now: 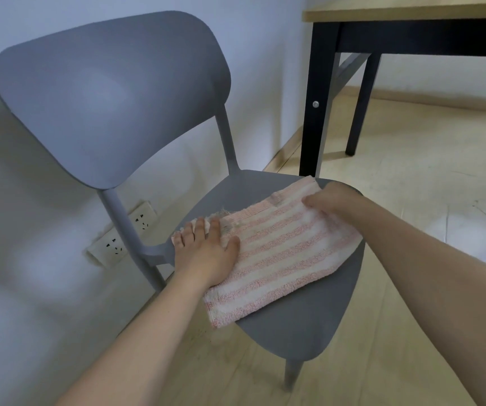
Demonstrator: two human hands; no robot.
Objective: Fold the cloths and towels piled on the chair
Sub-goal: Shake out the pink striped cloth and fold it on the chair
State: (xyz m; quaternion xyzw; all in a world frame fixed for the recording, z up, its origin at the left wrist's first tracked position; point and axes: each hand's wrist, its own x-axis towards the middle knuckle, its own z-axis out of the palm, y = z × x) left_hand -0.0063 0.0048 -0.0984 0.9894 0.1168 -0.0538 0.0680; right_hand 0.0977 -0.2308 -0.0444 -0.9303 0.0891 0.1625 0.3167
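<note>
A pink-and-white striped terry towel (pixel 277 253) lies on the seat of the grey moulded-plastic chair (pixel 303 312), covering the middle and right of the seat and running from the seat's front-left edge back towards its rear-right corner. It looks folded at least once, since a second frayed layer shows at its far-left corner.

The left hand (pixel 206 253) lies flat on the towel's left end, nearest the chair's left rear leg, fingers straight and spread, the palm pressing down. That placing likely pins the layers so they do not slide on the smooth plastic. The right hand (pixel 329 200) rests on the towel's far edge, towards the chair's rear-right corner; its fingers bend over the hem, but whether they pinch the fabric or merely press it cannot be told. It is probably smoothing or squaring that edge before another fold.

No basket or other container is in view, and no other cloth shows on the chair, so this towel may be the last of the pile.

Behind the chair's left rear leg, white wall sockets (pixel 121 230) sit low on the wall. Right of the chair's back stands a black-legged desk with a pale wooden top (pixel 405 10).
</note>
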